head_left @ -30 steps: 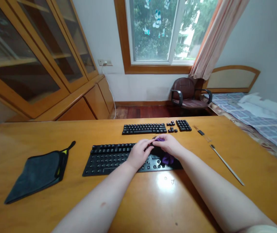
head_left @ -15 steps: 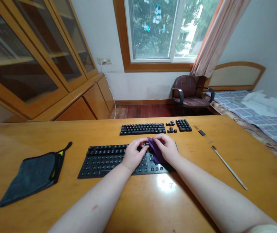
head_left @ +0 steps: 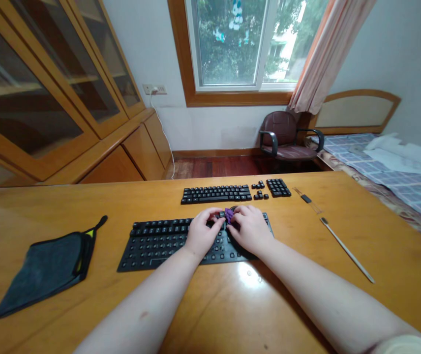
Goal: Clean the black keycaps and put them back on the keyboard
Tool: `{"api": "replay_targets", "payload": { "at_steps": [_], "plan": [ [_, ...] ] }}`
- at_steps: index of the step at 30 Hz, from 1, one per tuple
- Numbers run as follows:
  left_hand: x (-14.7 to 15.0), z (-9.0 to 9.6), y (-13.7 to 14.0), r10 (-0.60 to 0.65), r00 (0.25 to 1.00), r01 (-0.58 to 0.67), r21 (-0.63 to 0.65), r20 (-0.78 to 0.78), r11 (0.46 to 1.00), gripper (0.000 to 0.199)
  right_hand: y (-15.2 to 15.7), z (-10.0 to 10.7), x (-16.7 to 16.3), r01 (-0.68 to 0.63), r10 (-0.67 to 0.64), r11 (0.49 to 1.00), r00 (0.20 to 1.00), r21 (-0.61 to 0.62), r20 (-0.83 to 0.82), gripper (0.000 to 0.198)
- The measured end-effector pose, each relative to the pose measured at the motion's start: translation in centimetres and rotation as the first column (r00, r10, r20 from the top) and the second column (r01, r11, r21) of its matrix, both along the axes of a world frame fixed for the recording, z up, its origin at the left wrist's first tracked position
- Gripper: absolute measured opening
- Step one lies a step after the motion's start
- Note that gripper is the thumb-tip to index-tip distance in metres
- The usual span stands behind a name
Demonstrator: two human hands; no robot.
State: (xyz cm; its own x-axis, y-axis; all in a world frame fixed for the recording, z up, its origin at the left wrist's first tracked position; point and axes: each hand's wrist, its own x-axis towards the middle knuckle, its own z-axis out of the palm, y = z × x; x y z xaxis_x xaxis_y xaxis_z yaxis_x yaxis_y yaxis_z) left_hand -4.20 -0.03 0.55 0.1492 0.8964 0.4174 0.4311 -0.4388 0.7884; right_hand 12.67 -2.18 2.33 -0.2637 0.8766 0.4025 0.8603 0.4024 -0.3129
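Observation:
A black keyboard (head_left: 147,255) lies on the wooden desk; its top rows carry keycaps, while bare switches show on the lower part. Over its right half, my left hand (head_left: 203,233) pinches a small black keycap (head_left: 222,215) between thumb and fingers. My right hand (head_left: 250,229) is closed around a bunched purple cloth (head_left: 228,215), right beside that keycap. Both hands hide part of the keyboard. Behind it, removed keycaps are laid out in blocks: a wide block (head_left: 216,194), a few small ones (head_left: 259,191) and a number-pad block (head_left: 279,187).
At left on the desk (head_left: 210,314) lies a dark grey pouch-like cloth item (head_left: 48,268) with a loop. To the right are a thin brush (head_left: 348,251) and a wire keycap puller (head_left: 306,198). An armchair (head_left: 282,135) stands beyond the desk, near a bed (head_left: 387,162).
The purple cloth, earlier draped down over the keyboard, is now gathered up within my right hand's fingers. My left hand stays nearly in place. The view has shifted slightly.

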Motion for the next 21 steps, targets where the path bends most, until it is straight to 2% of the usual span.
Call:
{"api": "replay_targets", "payload": {
  "at_steps": [3, 6, 8, 10, 13, 15, 17, 21],
  "plan": [
    [0.0, -0.1, 0.0, -0.007, 1.0, 0.007, -0.012, 0.009, 1.0, 0.022, 0.2, 0.0, 0.2, 0.019, -0.016, 0.999, 0.996, 0.034, -0.092, 0.014],
    [0.0, 0.0, 0.0, 0.0, 1.0, 0.0, 0.004, 0.006, 1.0, 0.022, 0.2, 0.7, 0.5, 0.057, -0.027, 0.996, 0.929, 0.07, -0.37, 0.015],
    [0.0, 0.1, 0.0, -0.002, 1.0, 0.002, 0.027, -0.006, 1.0, 0.022, 0.2, 0.8, 0.5, 0.027, -0.031, 1.0, 0.806, -0.016, -0.592, 0.016],
    [0.0, 0.2, -0.1, -0.022, 0.999, 0.023, 0.043, -0.023, 0.999, 0.021, 0.3, 0.4, 0.2, -0.103, -0.071, 0.98, 0.626, -0.172, -0.776, 0.017],
    [-0.1, 0.2, -0.1, -0.04, 0.999, 0.042, 0.054, -0.034, 0.998, 0.02, 0.6, -0.7, -0.4, -0.346, -0.208, 0.879, 0.343, -0.329, -0.916, 0.023],
    [-0.1, 0.1, -0.1, -0.026, 0.999, 0.028, 0.063, -0.026, 0.998, 0.02, 0.9, -1.4, -0.8, -0.441, -0.284, 0.826, 0.214, -0.352, -0.934, 0.024],
    [-0.1, 0.1, -0.1, -0.013, 1.0, 0.013, 0.067, -0.007, 0.998, 0.019, 1.0, -1.8, -1.0, -0.469, -0.322, 0.811, 0.141, -0.35, -0.936, 0.025],
    [-0.2, 0.1, 0.0, -0.03, 0.999, 0.028, 0.067, 0.035, 0.997, 0.017, 1.1, -1.9, -0.9, -0.514, -0.33, 0.788, 0.113, -0.339, -0.937, 0.031]
  ]
}}
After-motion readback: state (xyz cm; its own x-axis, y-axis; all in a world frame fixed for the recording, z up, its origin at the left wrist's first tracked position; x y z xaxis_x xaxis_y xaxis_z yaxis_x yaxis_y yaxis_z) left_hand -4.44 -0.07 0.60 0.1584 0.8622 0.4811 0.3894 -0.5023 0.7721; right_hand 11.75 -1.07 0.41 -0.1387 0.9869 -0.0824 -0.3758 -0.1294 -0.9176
